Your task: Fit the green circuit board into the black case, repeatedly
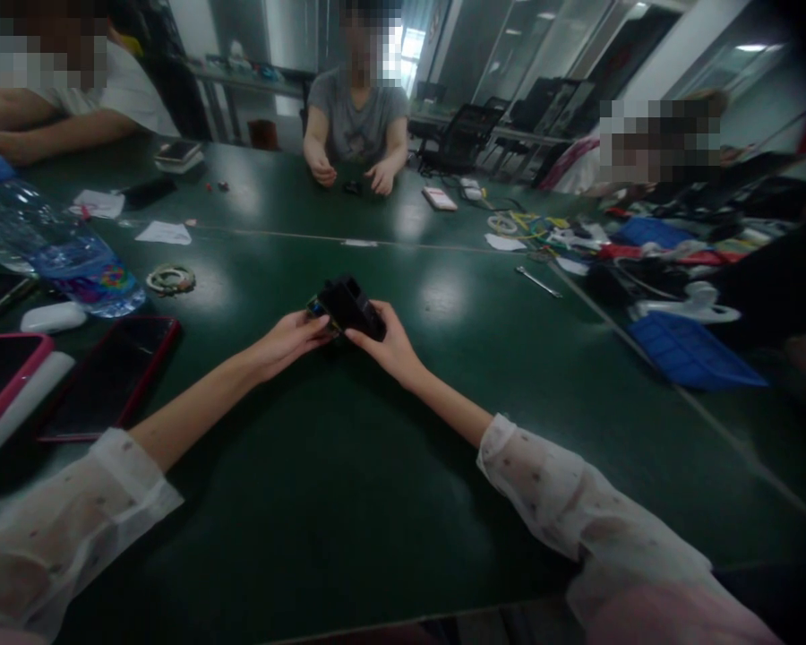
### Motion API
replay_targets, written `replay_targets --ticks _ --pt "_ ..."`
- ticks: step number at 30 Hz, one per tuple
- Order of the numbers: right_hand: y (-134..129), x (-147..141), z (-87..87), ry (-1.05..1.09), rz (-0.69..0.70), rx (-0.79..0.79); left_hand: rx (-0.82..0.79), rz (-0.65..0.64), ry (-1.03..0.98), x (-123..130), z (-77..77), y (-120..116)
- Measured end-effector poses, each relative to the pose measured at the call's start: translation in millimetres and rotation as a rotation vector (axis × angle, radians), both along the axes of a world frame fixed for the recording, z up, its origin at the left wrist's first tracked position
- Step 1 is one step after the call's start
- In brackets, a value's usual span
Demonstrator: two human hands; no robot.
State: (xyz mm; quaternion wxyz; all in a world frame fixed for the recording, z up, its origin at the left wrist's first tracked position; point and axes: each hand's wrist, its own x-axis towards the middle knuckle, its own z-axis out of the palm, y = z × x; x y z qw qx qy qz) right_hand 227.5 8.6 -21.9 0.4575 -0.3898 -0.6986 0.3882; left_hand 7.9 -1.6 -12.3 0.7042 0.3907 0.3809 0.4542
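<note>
A black boxy device point(353, 306) is held just above the green table point(349, 466), near the middle of the view. At its left end a small part with a greenish edge and a blue spot point(316, 307) shows. My left hand point(288, 343) grips this left end, thumb on top. Around the right side of the device, my right hand point(390, 345) is closed, with its thumb along the near edge. The fingers beneath the device are hidden.
At the left are water bottles point(73, 260), a red-edged phone point(117, 376), a pink-edged phone point(4, 376) and a coiled cable point(170, 279). At the right lie a wrench point(538, 282), a blue tray point(695, 349) and tangled cables point(530, 226). A person point(355, 116) sits opposite.
</note>
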Motion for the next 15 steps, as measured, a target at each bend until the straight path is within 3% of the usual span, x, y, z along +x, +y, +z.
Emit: replay_targets --ticks 3,5,8,15 --pt "-5.2 -4.2 0.3 0.005 -0.012 -0.073 -0.035 0.045 -0.073 9.1 2.4 -6.5" --pt "-9.2 -6.7 1.3 -0.011 -0.038 -0.070 -0.050 -0.006 -0.137 13.9 2.2 -9.8" --pt "-12.0 -9.4 3.8 -0.090 -0.054 0.035 -0.035 -0.081 -0.208 20.2 0.8 -12.7" --pt "-4.5 -15.3 4.7 -0.390 -0.024 0.213 -0.235 -0.048 -0.515 26.4 8.2 -11.3"
